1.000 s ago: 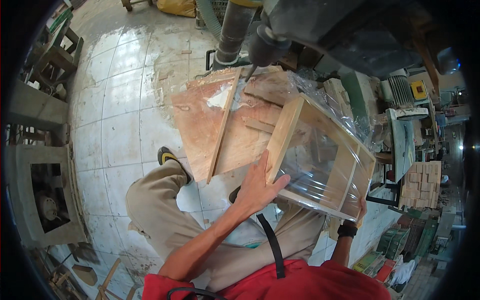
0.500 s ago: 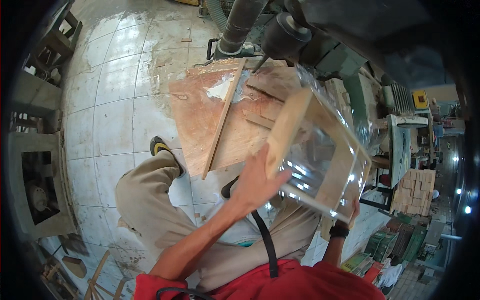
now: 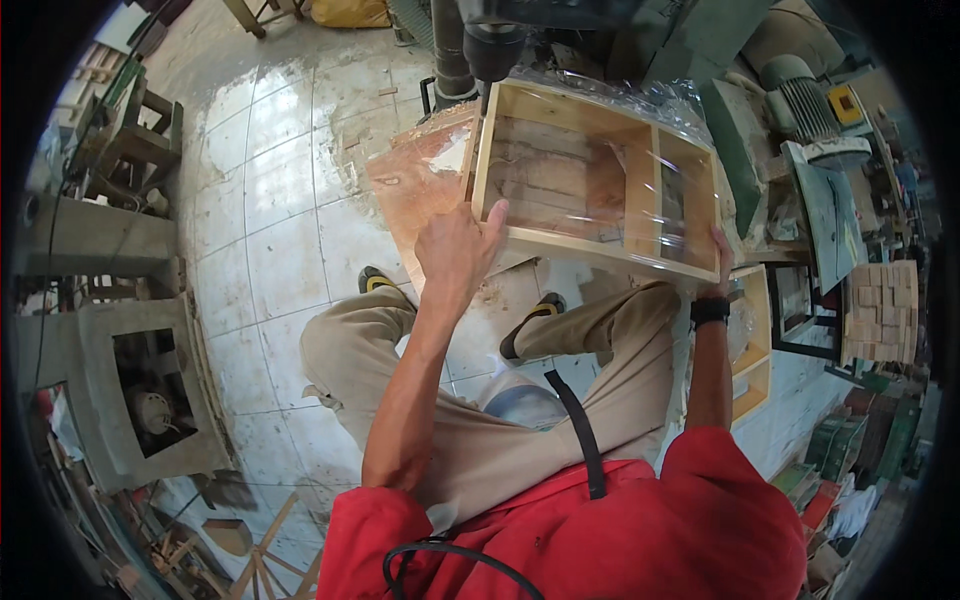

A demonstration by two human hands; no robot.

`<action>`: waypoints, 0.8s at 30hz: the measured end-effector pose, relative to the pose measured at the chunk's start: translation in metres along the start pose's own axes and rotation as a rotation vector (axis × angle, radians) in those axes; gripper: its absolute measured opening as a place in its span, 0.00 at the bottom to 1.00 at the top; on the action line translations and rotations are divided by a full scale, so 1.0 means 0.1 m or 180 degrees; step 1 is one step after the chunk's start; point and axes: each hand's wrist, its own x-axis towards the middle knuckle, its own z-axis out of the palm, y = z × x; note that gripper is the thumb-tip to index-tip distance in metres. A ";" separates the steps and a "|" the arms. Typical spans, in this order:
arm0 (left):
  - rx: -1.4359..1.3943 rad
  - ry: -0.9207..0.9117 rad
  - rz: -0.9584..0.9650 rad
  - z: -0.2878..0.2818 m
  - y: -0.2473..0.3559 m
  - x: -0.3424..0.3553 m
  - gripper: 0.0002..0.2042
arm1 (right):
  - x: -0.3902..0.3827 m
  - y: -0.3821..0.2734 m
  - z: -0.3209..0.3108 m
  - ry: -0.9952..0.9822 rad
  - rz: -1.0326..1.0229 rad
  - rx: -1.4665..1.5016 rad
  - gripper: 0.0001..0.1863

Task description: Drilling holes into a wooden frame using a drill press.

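A pale wooden box frame with a divider (image 3: 640,200), covered in clear plastic film, lies level over a reddish plywood sheet (image 3: 410,190) beneath a drill press chuck (image 3: 493,50). My left hand (image 3: 458,250) grips the box's front left corner, thumb along the rim. My right hand (image 3: 716,260) grips its right end, fingers largely hidden. The drill bit hangs down at the box's back left corner; whether it touches cannot be made out. A second wooden box (image 3: 755,390) rests low to my right, partly behind my right arm.
An electric motor (image 3: 800,100) and a grey-green machine table (image 3: 815,210) stand at right, with stacked wood blocks (image 3: 880,310). A machine with an open cavity (image 3: 150,380) stands at left. A dark pipe column (image 3: 450,70) rises at the back. Tiled floor (image 3: 255,250) shows around my feet.
Both hands have moved the box forward, away from me, and swung it level onto the plywood under the drill press. A second box has come into view at my right.
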 end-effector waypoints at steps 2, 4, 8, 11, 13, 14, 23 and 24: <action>0.0154 0.0060 0.0039 -0.01 -0.05 0.00 0.27 | 0.05 0.03 0.04 -0.0003 -0.0114 -0.0044 0.19; 0.0096 0.0334 0.0116 -0.02 -0.11 -0.02 0.23 | 0.04 0.06 0.08 -0.0136 -0.0044 -0.0044 0.18; -0.0014 0.1060 0.0665 -0.04 0.02 -0.07 0.18 | 0.21 0.22 -0.26 0.0094 -0.0768 -0.0472 0.21; -0.0052 0.0952 0.1023 -0.13 0.02 -0.16 0.17 | 0.07 0.30 -0.25 0.0041 -0.0833 -0.0380 0.24; 0.0459 0.1231 0.2369 -0.15 -0.02 -0.19 0.16 | -0.01 0.23 -0.19 -0.0117 -0.0870 -0.0521 0.24; 0.0473 0.1229 0.2372 -0.11 -0.07 -0.18 0.16 | -0.05 0.18 -0.17 -0.0277 -0.0918 -0.0688 0.25; 0.0166 0.0898 0.2393 0.11 -0.31 0.22 0.15 | 0.10 -0.14 0.33 -0.0011 -0.0102 -0.0614 0.27; 0.0177 0.0884 0.2395 0.11 -0.33 0.25 0.15 | 0.11 -0.15 0.36 -0.0032 -0.0180 -0.0654 0.29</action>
